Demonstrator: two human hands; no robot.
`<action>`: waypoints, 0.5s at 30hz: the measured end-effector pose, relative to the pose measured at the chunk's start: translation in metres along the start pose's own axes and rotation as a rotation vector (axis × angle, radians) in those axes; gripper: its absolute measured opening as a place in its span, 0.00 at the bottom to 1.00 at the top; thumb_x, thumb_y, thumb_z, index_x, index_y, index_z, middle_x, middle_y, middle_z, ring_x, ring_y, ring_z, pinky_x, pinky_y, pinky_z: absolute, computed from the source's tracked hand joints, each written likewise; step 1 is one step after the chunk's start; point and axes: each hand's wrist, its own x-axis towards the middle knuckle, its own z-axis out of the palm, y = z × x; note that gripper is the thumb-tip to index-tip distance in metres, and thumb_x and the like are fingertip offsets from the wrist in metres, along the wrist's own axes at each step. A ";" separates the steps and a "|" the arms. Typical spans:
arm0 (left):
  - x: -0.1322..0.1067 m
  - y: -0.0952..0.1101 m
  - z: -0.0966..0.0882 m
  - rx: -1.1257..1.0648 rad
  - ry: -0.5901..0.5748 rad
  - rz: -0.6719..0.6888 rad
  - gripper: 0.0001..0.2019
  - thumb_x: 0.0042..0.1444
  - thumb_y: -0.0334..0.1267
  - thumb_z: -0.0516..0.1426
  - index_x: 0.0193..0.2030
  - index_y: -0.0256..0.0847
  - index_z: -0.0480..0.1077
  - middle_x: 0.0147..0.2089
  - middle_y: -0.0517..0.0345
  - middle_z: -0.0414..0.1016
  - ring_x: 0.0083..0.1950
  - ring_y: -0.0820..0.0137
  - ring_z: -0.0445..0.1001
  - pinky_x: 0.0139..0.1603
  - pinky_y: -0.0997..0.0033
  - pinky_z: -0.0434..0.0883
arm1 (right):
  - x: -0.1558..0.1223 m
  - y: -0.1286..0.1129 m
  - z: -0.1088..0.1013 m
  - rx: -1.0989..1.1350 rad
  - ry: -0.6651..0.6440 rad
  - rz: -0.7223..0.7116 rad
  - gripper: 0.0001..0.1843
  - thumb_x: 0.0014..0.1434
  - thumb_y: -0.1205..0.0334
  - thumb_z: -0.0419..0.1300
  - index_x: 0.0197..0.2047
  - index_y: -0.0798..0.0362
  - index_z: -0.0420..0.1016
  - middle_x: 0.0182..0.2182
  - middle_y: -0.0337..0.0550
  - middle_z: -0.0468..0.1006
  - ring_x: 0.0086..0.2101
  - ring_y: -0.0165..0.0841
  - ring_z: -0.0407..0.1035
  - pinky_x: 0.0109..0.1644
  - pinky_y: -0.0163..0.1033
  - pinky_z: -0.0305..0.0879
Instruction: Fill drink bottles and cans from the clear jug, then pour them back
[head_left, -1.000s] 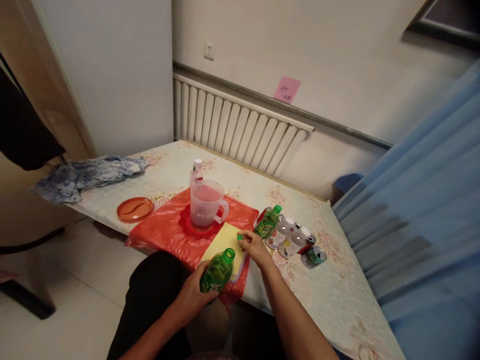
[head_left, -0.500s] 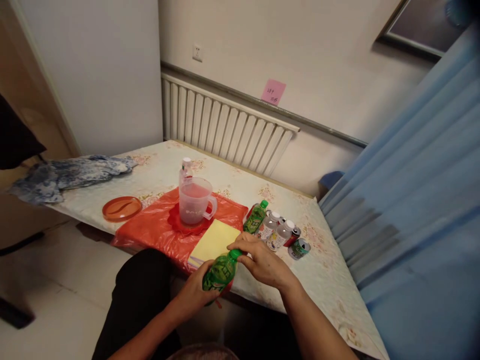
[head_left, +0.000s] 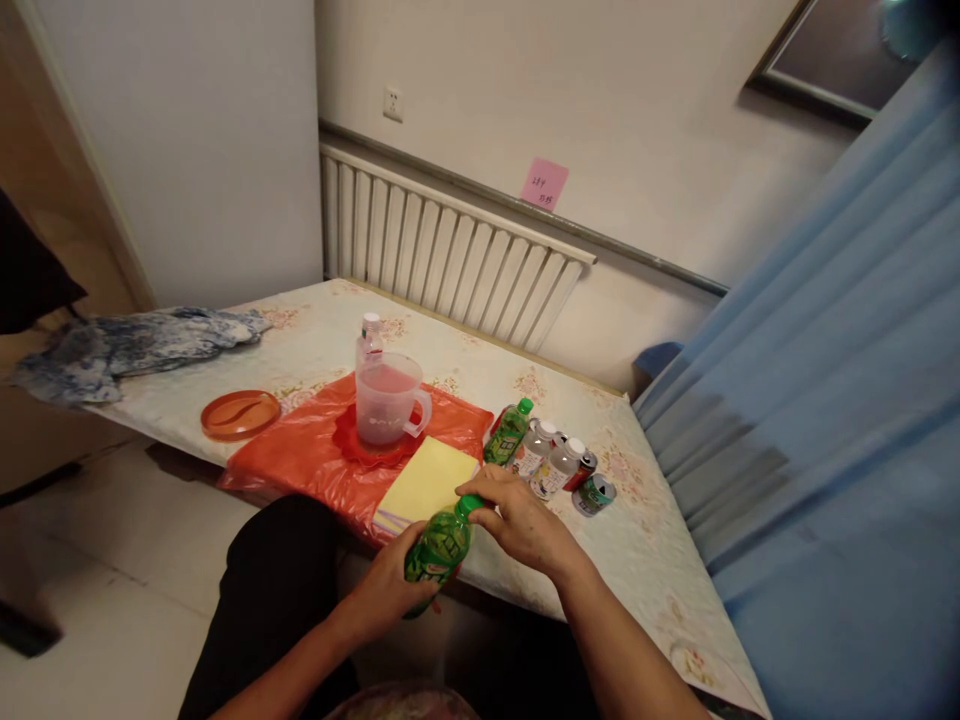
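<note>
A green plastic drink bottle (head_left: 441, 547) is tilted over my lap, its top leaning to the right. My left hand (head_left: 396, 578) is wrapped round its body. At the neck, the fingers of my right hand (head_left: 514, 512) pinch the green cap (head_left: 469, 504), which sits on the bottle. Just beyond lies a stack of yellow paper or cloth (head_left: 427, 482) on a red plastic sheet (head_left: 300, 440). A clear measuring jug (head_left: 382, 400) stands on a red scalloped dish (head_left: 346, 437), with a clear white-capped bottle (head_left: 369, 338) behind it.
To the right stand another green bottle (head_left: 508, 432), white-capped clear bottles (head_left: 556, 470) and cans (head_left: 594, 495). An orange round lid (head_left: 240, 415) and a patterned cloth (head_left: 150, 350) lie at left on the floral-covered bed or table (head_left: 645, 560). A blue curtain (head_left: 840, 400) hangs at right.
The view has shifted very slightly. Both hands keep the same hold on the bottle and its cap, with little visible movement.
</note>
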 end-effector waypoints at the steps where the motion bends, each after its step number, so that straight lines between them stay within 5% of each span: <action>1: 0.000 -0.001 0.000 0.001 0.009 -0.004 0.31 0.40 0.30 0.60 0.56 0.38 0.64 0.54 0.51 0.74 0.55 0.58 0.71 0.57 0.60 0.67 | 0.000 0.001 0.001 -0.001 0.008 0.003 0.17 0.57 0.70 0.62 0.50 0.47 0.76 0.39 0.43 0.73 0.41 0.34 0.68 0.48 0.40 0.64; 15: 0.003 0.009 -0.003 -0.014 0.000 0.012 0.30 0.40 0.31 0.60 0.55 0.38 0.65 0.53 0.51 0.74 0.55 0.56 0.71 0.57 0.59 0.67 | 0.007 -0.004 -0.010 0.064 0.020 -0.022 0.14 0.59 0.69 0.62 0.48 0.49 0.77 0.38 0.43 0.74 0.41 0.34 0.69 0.48 0.40 0.63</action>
